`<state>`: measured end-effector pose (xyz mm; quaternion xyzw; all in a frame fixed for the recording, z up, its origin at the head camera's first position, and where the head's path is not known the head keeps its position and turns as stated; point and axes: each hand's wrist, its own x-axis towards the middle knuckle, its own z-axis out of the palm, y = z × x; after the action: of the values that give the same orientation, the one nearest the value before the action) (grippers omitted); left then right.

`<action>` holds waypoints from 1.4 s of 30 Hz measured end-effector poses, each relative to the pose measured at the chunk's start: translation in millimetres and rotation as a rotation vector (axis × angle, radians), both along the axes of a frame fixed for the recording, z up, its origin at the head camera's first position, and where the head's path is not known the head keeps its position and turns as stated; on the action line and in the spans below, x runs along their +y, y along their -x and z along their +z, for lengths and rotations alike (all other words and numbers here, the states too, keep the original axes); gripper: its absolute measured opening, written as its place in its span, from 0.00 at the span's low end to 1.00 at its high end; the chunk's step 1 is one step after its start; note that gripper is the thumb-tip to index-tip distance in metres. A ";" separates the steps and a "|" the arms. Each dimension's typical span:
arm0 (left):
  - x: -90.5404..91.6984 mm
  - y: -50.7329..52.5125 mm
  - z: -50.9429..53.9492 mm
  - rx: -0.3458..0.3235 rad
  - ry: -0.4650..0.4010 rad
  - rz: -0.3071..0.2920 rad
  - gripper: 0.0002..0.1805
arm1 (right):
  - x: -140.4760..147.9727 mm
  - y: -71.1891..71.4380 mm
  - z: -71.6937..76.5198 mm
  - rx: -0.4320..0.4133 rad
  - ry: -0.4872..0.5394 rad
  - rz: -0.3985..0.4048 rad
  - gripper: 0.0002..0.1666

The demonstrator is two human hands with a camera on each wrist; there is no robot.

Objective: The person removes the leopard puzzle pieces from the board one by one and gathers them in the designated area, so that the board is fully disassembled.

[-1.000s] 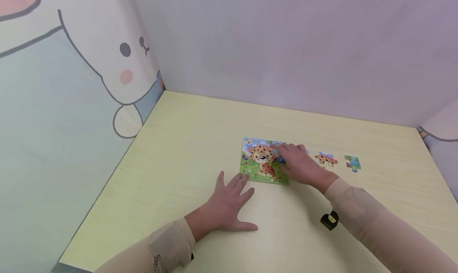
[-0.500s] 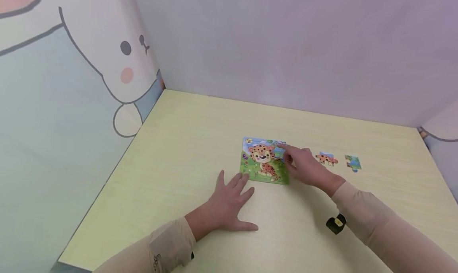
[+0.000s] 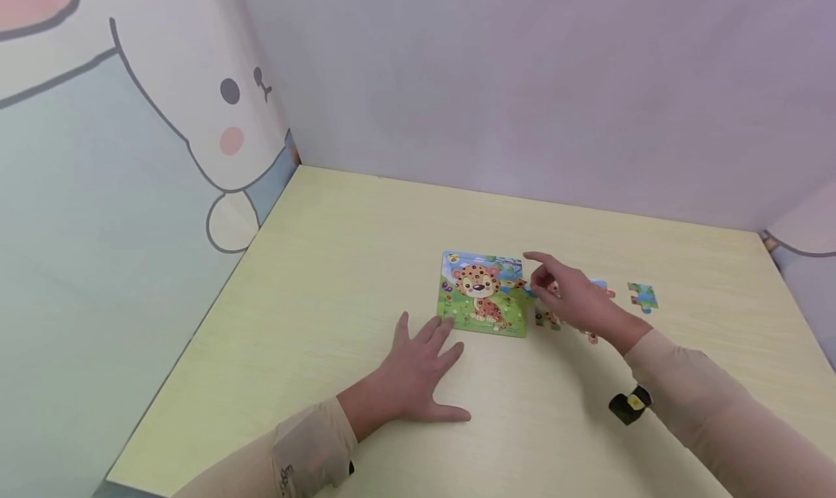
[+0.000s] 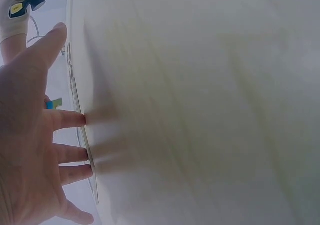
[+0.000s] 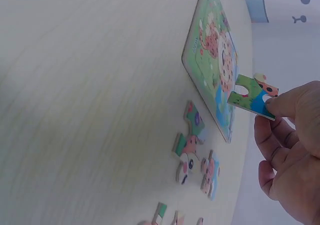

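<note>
A picture puzzle board (image 3: 483,329) with a spotted leopard cub lies flat on the table. My left hand (image 3: 414,374) is spread with straight fingers, its fingertips resting at the board's near left corner; the left wrist view shows those fingers (image 4: 70,153) against its thin edge. Just off the board's right side, my right hand (image 3: 571,295) pinches a puzzle piece between thumb and fingers. That puzzle piece (image 5: 257,102) is green and blue with a spotted orange patch, and is held raised and tilted in the right wrist view.
Several loose pieces lie right of the board, partly under my right hand, including a leopard-face piece (image 5: 187,165) and a blue-orange piece (image 5: 211,175). A blue-green piece (image 3: 643,297) lies farthest right. Walls (image 3: 509,84) rise behind the table and at its sides.
My right hand has drawn back to the right, from over the board's upper right part to beside it. Loose pieces below it now show. The left hand and board have stayed still.
</note>
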<state>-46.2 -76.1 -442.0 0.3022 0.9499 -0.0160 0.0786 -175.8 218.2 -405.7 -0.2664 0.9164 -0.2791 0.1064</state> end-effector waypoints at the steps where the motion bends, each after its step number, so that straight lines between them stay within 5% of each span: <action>1: -0.2 0.0 -0.2 -0.002 -0.001 0.000 0.54 | 4.1 0.0 3.0 0.002 0.001 -0.007 0.35; 9: -0.9 0.5 -0.1 -0.014 -0.006 0.004 0.54 | 56.6 4.5 16.9 0.020 -0.071 -0.077 0.34; 22: -3.2 0.3 0.5 -0.009 -0.014 0.001 0.54 | 145.5 6.9 10.2 -0.088 -0.301 -0.078 0.26; 28: -3.9 0.0 0.9 -0.004 -0.003 -0.002 0.54 | 160.4 6.0 4.9 -0.114 -0.342 -0.083 0.25; 42: -4.2 0.7 0.3 -0.019 -0.019 0.002 0.54 | 164.7 5.0 5.2 -0.020 -0.435 -0.126 0.25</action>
<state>-46.8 -80.4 -441.7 0.3021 0.9495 -0.0040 0.0847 -180.8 382.8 -400.6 -0.1767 0.9688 -0.0835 0.1526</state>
